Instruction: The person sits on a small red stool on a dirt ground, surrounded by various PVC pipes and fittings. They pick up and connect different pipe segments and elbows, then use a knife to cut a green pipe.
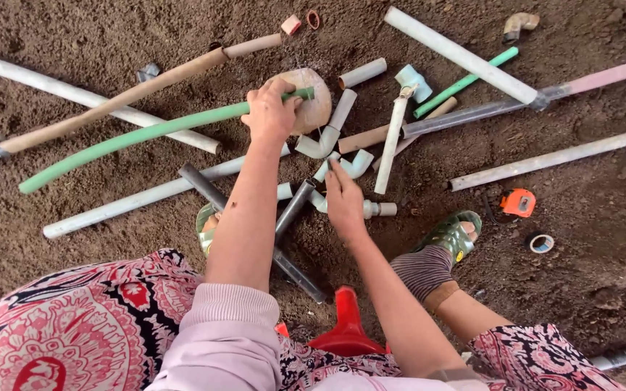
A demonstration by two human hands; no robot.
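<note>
We've got our left hand (269, 112) in a closed grip on the green hose (139, 136), right against the round stone (311, 108). Just below the stone, our right hand (343, 201) pinches a white pipe fitting (356, 165) on the dirt floor (588, 181).

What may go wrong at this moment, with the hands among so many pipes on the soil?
1. The left hand grips the long green pipe near one end; its far end might swing and knock the neighbouring pipes.
2. The right hand presses on small white fittings that lie on loose soil; grit may get inside them.
3. The dark grey pipe lies close to the sandalled foot; a trip seems possible.
</note>
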